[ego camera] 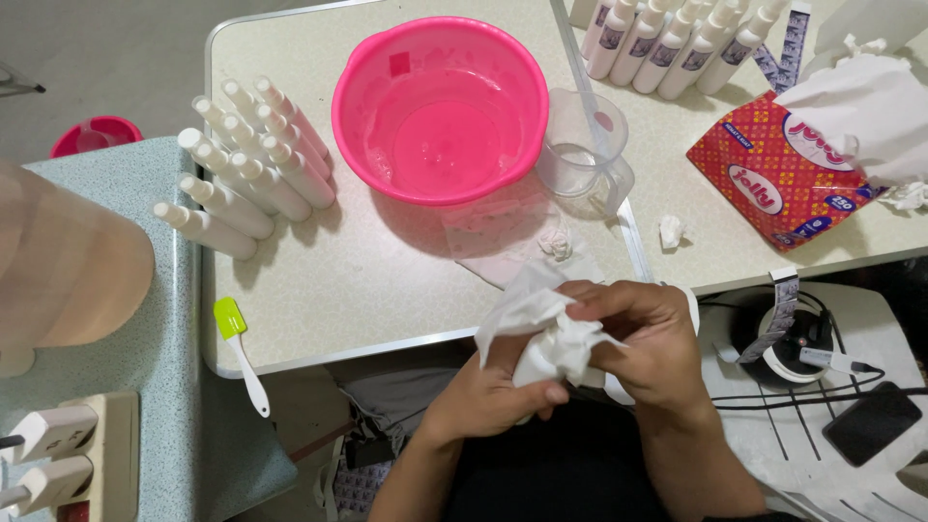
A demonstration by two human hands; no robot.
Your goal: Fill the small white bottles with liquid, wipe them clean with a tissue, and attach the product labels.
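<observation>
Tissue (541,333) is what we are working with here, a crumpled white wad bunched between both hands just off the near edge of the table (387,290), over our lap. Our left hand (493,391) is cupping it from below, fingers curled shut around the lower folds with the thumb pressing across the front. Our right hand (648,338) is closing over the top and side, fingertips pinching into the paper. There may be a small white object wrapped inside the wad, but the folds are hiding it and we cannot tell.

We are judging the paper as very light, soft and limp, quick to tear if damp, so it is best gripped by the bunched middle rather than a loose corner. Beyond it on the table a pink basin (440,106) is sitting beside a clear measuring jug (585,155), with a stack of white bottles (246,164) lying to the left and a red tissue pack (773,169) to the right.
</observation>
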